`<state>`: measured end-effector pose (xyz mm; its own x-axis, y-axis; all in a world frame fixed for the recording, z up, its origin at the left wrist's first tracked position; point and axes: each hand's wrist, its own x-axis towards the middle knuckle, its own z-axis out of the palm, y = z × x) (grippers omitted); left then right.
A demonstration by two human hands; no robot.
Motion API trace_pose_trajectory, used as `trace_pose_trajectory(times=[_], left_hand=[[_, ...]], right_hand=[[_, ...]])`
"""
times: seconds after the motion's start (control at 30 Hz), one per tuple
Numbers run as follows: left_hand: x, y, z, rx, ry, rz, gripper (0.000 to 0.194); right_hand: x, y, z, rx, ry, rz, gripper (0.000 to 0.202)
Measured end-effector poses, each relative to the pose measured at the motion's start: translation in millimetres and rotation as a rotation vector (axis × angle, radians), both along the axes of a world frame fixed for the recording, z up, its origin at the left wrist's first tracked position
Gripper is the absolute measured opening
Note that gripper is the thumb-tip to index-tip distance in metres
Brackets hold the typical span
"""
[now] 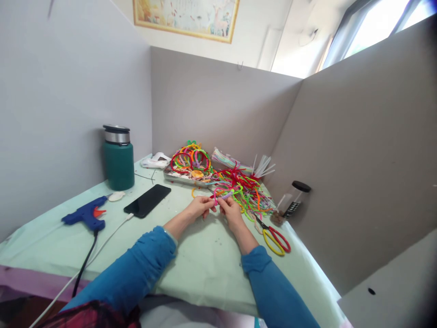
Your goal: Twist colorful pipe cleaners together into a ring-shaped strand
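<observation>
While both hands (200,207) pinch fuzzy stems (227,194), a tray (187,181) holds colourful rings (197,159).

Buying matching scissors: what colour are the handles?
One red handle, one yellow handle, in the head view.

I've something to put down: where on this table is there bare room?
Mainly the tablecloth between its near edge and the left hand and right hand, save a few specks. A smaller patch lies between the phone and left hand. Behind the hands, pipe cleaners and a loaded tray crowd it.
</observation>
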<state>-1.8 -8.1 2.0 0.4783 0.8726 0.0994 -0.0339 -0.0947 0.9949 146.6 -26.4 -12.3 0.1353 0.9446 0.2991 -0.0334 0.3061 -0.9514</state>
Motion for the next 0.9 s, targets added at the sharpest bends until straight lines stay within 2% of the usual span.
trace_pose_trajectory(times=[0.13,0.33,0.67,0.9], left_hand=[[0.6,2.0,-2.6,0.037,0.011,-0.008,0.034],[3.0,1.4,-1.7,0.097,0.099,0.057,0.032],[2.5,5.4,-6.3,0.44,0.35,0.203,0.027],[3.4,6.4,-8.1,0.447,0.388,0.243,0.025]], right_hand=[[0.1,0.2,-0.7,0.014,-0.008,-0.011,0.036],[-0.6,2.1,-2.0,-0.025,0.021,0.011,0.035],[-2.5,2.0,-3.0,-0.077,0.021,-0.007,0.033],[-2.2,0.5,-1.7,-0.073,0.018,0.016,0.031]])
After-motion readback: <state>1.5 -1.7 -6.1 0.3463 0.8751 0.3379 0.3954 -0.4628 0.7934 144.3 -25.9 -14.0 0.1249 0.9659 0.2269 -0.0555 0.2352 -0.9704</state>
